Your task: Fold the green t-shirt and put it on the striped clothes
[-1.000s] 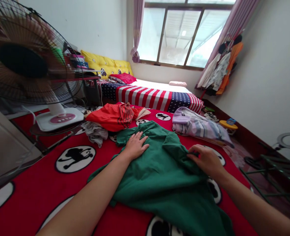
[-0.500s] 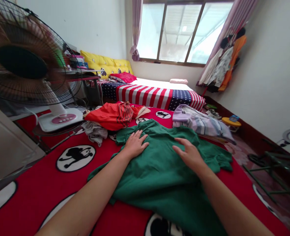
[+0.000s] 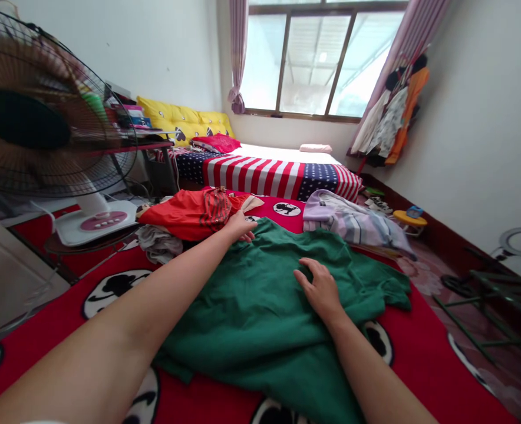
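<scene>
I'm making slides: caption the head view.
Right hand over a green shirt spread on red cloth, left hand near its edge.

"Where's the light from?"
"The window (image 3: 316, 65), its right pane (image 3: 366, 62) glaring nearly white."
"Shadows?"
"Soft, in folds of the green shirt (image 3: 260, 294); the lower right corner is dim."
"Sharp?"
"Slightly soft, the fan (image 3: 24, 119) stretched at the left edge."

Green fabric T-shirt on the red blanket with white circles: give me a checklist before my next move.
Green fabric T-shirt spread out on red circle-patterned blanket: ok.
T-shirt smooth: not ok, creases show.
Sleeve at right lying outward: ok.
Right hand, fingers parted, over the T-shirt: ok.
Left hand gripping cloth: cannot tell, fingers partly hidden.
Orange-red garment apart from T-shirt: cannot tell, view blocked.
</scene>
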`<state>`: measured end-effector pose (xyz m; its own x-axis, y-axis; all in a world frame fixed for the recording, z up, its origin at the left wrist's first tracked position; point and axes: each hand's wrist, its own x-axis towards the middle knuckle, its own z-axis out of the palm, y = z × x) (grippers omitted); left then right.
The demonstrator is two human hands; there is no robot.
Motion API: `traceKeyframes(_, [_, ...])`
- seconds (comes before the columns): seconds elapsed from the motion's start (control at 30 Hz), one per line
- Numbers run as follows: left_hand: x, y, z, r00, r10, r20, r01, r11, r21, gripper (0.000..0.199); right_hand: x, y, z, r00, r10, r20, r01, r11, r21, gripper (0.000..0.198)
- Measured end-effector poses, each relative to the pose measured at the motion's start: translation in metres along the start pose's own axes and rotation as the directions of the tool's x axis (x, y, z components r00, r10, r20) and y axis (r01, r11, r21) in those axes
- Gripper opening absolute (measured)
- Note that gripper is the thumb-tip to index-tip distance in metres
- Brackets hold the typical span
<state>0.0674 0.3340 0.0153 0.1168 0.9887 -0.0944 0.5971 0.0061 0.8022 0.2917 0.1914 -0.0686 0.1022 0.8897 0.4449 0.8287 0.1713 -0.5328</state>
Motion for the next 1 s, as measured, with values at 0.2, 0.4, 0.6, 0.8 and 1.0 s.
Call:
traceKeyframes(0.2, [0.031,0.007,0.038,0.987,-0.133,0.088,0.147,0.974,-0.174,0.036,0.001,0.007,-0.003,0.993,0.100,-0.063,-0.078,0.952,0.297,0.041])
traceKeyframes(0.4, [0.048,0.003,0.056,0.989,-0.029,-0.142,-0.002,0.977,-0.215,0.031,0.001,0.005,-0.003,0.983,0.164,-0.088,-0.115,0.908,0.402,0.042])
traceKeyframes(0.6, [0.033,-0.019,0.065,0.900,0.292,-0.323,-0.315,0.949,-0.020,0.028,0.001,0.008,0.000,0.924,0.357,-0.139,-0.213,0.780,0.588,0.047])
traceKeyframes(0.8, [0.025,-0.028,0.077,0.831,0.465,-0.307,-0.453,0.884,0.113,0.034,0.007,0.014,-0.007,0.865,0.490,-0.108,-0.278,0.647,0.710,0.062])
traceKeyframes(1.0, [0.021,-0.027,0.075,0.816,0.520,-0.251,-0.494,0.854,0.163,0.033,0.067,0.033,-0.035,0.811,0.564,0.155,-0.558,0.666,0.495,0.096])
